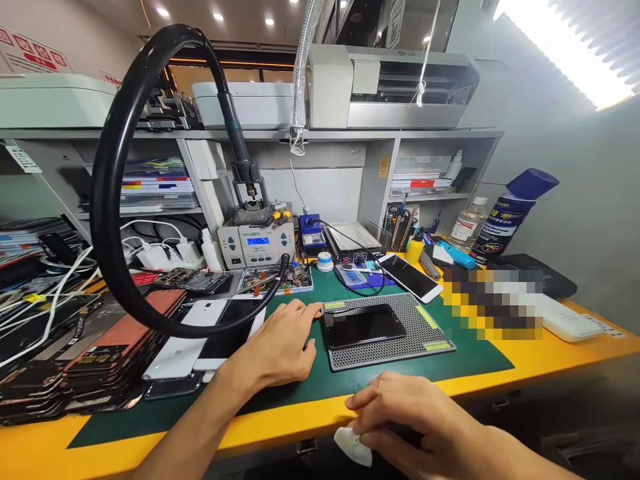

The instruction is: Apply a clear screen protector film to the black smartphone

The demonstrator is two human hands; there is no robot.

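Observation:
A black smartphone [367,325], its glossy screen up, lies on a grey perforated mat [345,359] with yellow-green labels. Palm down on the green work mat [480,360], my left hand [280,341] has its index fingertip at the left edge of the grey mat. Its thumb is apart, the other fingers are partly hidden, and I see nothing held. Lower right, in front of the table edge, my right hand [400,417] pinches a small white wipe [354,445], which hangs below its fingertips. The right hand is apart from the phone.
A thick black hose [115,167] loops over the left side from a hot-air station [257,243]. Stacked phone parts [115,353] crowd the left. Behind the mat lies a white phone [410,277]. A spray can [505,220] and a clear bottle [467,223] stand back right.

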